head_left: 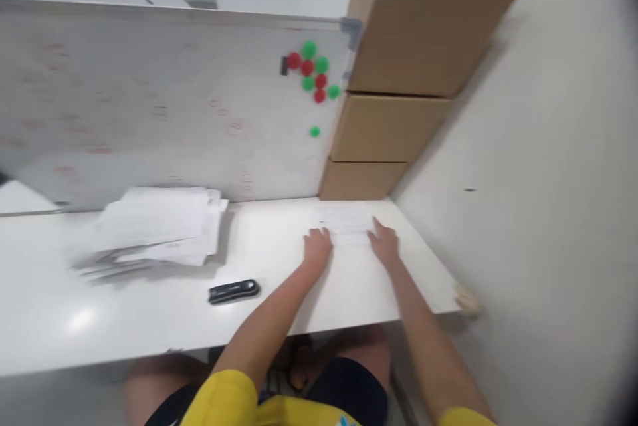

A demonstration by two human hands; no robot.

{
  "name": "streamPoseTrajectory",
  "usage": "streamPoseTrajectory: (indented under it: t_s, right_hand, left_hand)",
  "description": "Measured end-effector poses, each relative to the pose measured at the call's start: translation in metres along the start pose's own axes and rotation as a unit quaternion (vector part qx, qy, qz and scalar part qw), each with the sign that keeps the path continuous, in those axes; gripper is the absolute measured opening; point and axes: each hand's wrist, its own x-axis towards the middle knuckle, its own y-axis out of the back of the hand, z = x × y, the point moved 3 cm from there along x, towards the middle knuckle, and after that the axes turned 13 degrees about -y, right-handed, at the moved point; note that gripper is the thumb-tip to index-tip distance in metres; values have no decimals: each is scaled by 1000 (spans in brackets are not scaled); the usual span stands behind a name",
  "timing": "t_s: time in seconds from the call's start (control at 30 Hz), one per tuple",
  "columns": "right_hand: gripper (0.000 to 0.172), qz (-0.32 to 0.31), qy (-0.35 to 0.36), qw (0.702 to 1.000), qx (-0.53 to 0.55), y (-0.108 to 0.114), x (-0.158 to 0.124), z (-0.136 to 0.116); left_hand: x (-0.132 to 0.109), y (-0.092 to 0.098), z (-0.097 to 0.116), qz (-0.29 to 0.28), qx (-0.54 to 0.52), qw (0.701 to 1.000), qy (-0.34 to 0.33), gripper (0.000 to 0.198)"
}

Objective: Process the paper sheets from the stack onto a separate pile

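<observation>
White paper (349,221) lies on the desk in front of the cardboard boxes, with faint print on it and a fold or sheet edge across its lower part. At its left edge rests my left hand (318,248), palm down, fingers slightly bent and touching the paper. My right hand (385,242) is at the right edge, index finger stretched forward and thumb apart from it. Neither hand visibly grips the paper. A black stapler (234,291) lies on the desk to the left of my left forearm.
A thick, uneven stack of papers (154,223) sits on the white desk (149,319) at left. Behind stands a whiteboard (189,100) with red marks and several red and green magnets (308,68). Cardboard boxes (393,127) are stacked at the back right, beside the wall (548,180).
</observation>
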Motion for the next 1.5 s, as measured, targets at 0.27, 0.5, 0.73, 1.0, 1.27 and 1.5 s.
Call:
streamPoseTrajectory:
  t_s: [0.27, 0.5, 0.73, 1.0, 1.27, 1.5]
  right_hand:
    - [75, 34, 14, 997, 64, -12, -36, 41]
    - [60, 114, 14, 979, 167, 15, -113, 22]
    - [28, 188, 119, 937, 270, -1, -191, -49]
    - [39, -333, 36, 828, 451, -26, -273, -199]
    - [44, -351, -256, 715, 547, -56, -324, -184]
    - [29, -278, -232, 878, 312, -7, -265, -71]
  left_hand:
    - [-93, 77, -106, 72, 7, 996, 53, 42]
    - [-222, 120, -271, 179, 155, 941, 241, 69]
    - [-276, 122, -275, 231, 170, 936, 202, 32]
    - [-280, 112, -147, 333, 158, 929, -24, 39]
    - [-281, 80, -110, 128, 5, 973, -194, 59]
    - [-250, 102, -255, 176, 57, 976, 113, 65]
